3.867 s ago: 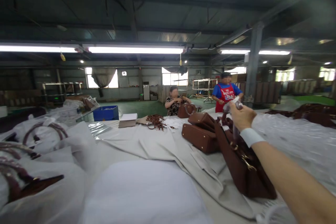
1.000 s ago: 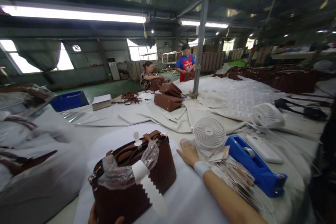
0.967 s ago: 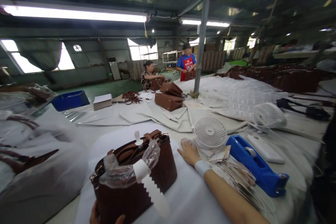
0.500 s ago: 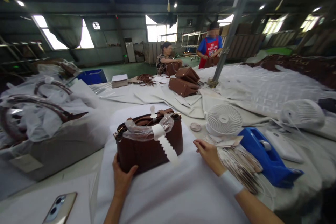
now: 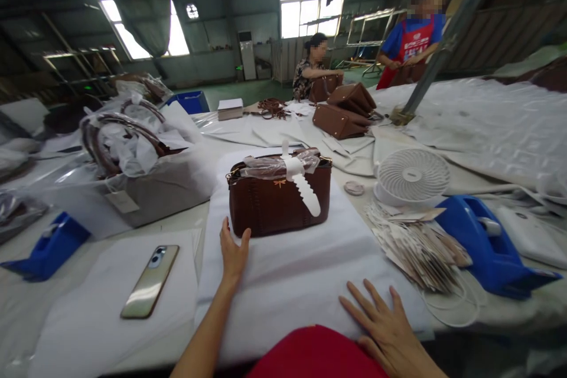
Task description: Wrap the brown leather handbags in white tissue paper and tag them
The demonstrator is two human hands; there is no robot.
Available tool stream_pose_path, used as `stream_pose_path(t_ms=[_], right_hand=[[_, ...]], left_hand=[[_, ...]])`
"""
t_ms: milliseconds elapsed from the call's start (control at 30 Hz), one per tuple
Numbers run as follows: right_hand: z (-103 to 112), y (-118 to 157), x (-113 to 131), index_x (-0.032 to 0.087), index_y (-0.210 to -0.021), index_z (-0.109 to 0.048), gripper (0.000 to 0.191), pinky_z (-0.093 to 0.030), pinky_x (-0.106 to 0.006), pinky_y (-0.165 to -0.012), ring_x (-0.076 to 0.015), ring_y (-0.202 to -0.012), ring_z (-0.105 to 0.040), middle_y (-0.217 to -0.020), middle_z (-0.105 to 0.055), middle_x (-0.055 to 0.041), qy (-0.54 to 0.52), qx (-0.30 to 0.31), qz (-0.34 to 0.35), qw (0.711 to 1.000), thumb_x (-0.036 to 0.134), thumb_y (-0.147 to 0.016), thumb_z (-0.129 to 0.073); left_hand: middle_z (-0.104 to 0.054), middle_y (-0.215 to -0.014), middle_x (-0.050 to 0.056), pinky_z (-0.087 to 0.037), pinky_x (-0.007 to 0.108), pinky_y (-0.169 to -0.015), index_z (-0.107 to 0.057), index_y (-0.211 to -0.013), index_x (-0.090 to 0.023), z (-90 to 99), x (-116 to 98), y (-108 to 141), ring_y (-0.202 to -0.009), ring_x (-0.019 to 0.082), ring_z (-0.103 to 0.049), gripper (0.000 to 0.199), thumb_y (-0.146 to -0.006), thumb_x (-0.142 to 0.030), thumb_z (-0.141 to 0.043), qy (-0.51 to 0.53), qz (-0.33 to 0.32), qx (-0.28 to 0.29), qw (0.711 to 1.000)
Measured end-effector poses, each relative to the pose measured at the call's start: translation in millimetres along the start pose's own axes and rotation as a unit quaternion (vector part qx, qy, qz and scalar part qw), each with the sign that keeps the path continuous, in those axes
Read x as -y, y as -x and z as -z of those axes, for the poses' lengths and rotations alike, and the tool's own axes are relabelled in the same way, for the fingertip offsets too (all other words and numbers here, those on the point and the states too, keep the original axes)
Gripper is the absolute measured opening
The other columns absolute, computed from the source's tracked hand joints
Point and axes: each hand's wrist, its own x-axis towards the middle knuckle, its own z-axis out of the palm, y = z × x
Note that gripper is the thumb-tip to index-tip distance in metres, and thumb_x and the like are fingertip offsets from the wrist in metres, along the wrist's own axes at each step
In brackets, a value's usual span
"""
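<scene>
A dark brown handbag [image 5: 274, 209] stands upright on a stack of white paper sheets [image 5: 283, 283]. Its handles are wrapped in clear plastic [image 5: 266, 166], and a notched white strap [image 5: 305, 192] runs round them and down the front. My left hand [image 5: 234, 251] is at the bag's lower left corner, thumb and fingers apart; whether it touches the bag is hard to tell. Flat on the paper near the front edge lies my right hand [image 5: 383, 316], fingers spread, holding nothing.
On the right are a white fan [image 5: 411, 174], a pile of tags [image 5: 416, 242] and a blue tape dispenser [image 5: 487, 242]. On the left are a phone [image 5: 150, 283], another tape dispenser [image 5: 53, 248] and a grey wrapped bag [image 5: 155, 195]. Two people work behind brown bags [image 5: 341, 121].
The handbag has turned to face me more squarely. My left hand has loosened from its side. My right hand has come down from beside the tags onto the paper. The view has shifted.
</scene>
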Motion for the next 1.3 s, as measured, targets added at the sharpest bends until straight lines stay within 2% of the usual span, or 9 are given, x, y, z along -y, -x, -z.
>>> stream_pose_path(t_ms=[100, 200, 333, 533, 800, 933, 1067, 1167, 1300], right_hand=[[-6.7, -20.5, 3.7, 0.035, -0.152, -0.032, 0.061, -0.025, -0.079, -0.098, -0.0458, -0.136, -0.039, -0.154, -0.042, -0.0093, -0.007, 0.007, -0.017, 1.000, 0.045, -0.095, -0.050], [-5.1, -41.1, 2.9, 0.033, -0.150, -0.039, 0.058, -0.024, -0.080, -0.099, -0.0456, -0.134, -0.042, -0.152, -0.045, -0.0115, -0.023, 0.005, -0.008, 1.000, 0.044, -0.094, -0.053], [2.6, -41.1, -4.9, 0.030, -0.137, -0.056, 0.044, -0.022, -0.073, -0.107, -0.0369, -0.125, -0.056, -0.139, -0.059, -0.0127, -0.047, -0.030, 0.034, 0.998, 0.043, -0.095, -0.056], [9.5, -32.0, 0.3, 0.021, -0.095, -0.066, 0.016, -0.025, -0.057, -0.113, -0.0226, -0.098, -0.071, -0.103, -0.076, -0.0086, -0.067, -0.169, 0.058, 0.982, 0.018, -0.098, -0.051], [42.1, -86.7, 3.1, 0.019, -0.090, -0.056, 0.018, -0.039, -0.046, -0.100, -0.0178, -0.072, -0.066, -0.078, -0.070, -0.0028, -0.103, -0.223, -0.042, 0.968, 0.021, -0.102, -0.044], [59.3, -117.2, -2.1, 0.020, -0.088, -0.055, 0.023, -0.042, -0.041, -0.095, -0.0162, -0.066, -0.064, -0.074, -0.068, -0.0010, -0.105, -0.236, -0.074, 0.963, 0.024, -0.104, -0.039], [70.4, -134.4, -14.6, 0.019, -0.091, -0.058, 0.023, -0.041, -0.041, -0.096, -0.0159, -0.069, -0.067, -0.078, -0.071, -0.0015, -0.080, -0.247, -0.054, 0.964, 0.024, -0.104, -0.040], [90.3, -136.7, -19.1, 0.017, -0.101, -0.061, 0.016, -0.041, -0.047, -0.100, -0.0210, -0.082, -0.070, -0.089, -0.074, -0.0066, -0.016, -0.291, -0.045, 0.955, 0.022, -0.102, -0.046], [128.4, -125.5, 2.3, 0.016, -0.119, -0.060, 0.026, -0.041, -0.057, -0.105, -0.0310, -0.109, -0.066, -0.109, -0.071, -0.0153, 0.009, -0.383, -0.034, 0.923, 0.018, -0.094, -0.061]], left_hand=[[-0.051, -0.140, 0.015, -0.042, 0.052, -0.109, -0.038, -0.142, -0.023, 16.9, -21.9, 35.9, -0.130, 0.027, -0.051, 0.056, -0.093, -0.046, -0.053, -0.005, -0.015, 0.042, 0.999], [-0.067, -0.120, 0.008, -0.050, 0.046, -0.102, -0.060, -0.122, -0.026, 28.8, -41.2, 75.5, -0.114, 0.024, -0.062, 0.037, -0.089, -0.045, -0.061, 0.004, -0.067, 0.146, 0.987], [-0.070, -0.116, 0.008, -0.053, 0.051, -0.094, -0.067, -0.112, -0.027, 30.4, -45.7, 120.2, -0.106, 0.029, -0.064, 0.043, -0.075, -0.042, -0.079, -0.079, -0.197, 0.269, 0.940], [-0.069, -0.115, 0.011, -0.053, 0.054, -0.092, -0.065, -0.112, -0.021, 25.4, -30.0, 147.2, -0.102, 0.030, -0.065, 0.048, -0.071, -0.038, -0.082, -0.190, -0.270, 0.287, 0.899], [-0.054, -0.140, 0.020, -0.041, 0.071, -0.098, -0.028, -0.152, -0.029, 25.5, -39.5, 154.3, -0.123, 0.040, -0.053, 0.087, -0.079, -0.053, -0.069, -0.284, -0.280, 0.262, 0.879], [-0.046, -0.146, 0.021, -0.034, 0.076, -0.103, -0.028, -0.152, -0.031, 23.4, -58.4, 151.5, -0.131, 0.044, -0.045, 0.097, -0.069, -0.027, -0.076, -0.302, -0.265, 0.223, 0.888], [-0.062, -0.130, 0.013, -0.045, 0.058, -0.106, -0.047, -0.141, -0.027, 33.1, -75.1, 126.0, -0.117, 0.030, -0.060, 0.086, -0.060, 0.004, -0.049, -0.254, -0.246, 0.192, 0.916], [-0.074, -0.104, 0.007, -0.057, 0.042, -0.090, -0.066, -0.115, -0.023, 48.4, -85.8, 94.1, -0.096, 0.024, -0.068, 0.060, -0.066, 0.003, -0.041, -0.187, -0.225, 0.196, 0.936], [-0.076, -0.102, 0.003, -0.056, 0.036, -0.086, -0.067, -0.106, -0.024, 69.2, -110.0, 50.7, -0.093, 0.022, -0.070, 0.044, -0.077, -0.003, -0.043, -0.128, -0.186, 0.210, 0.951]])
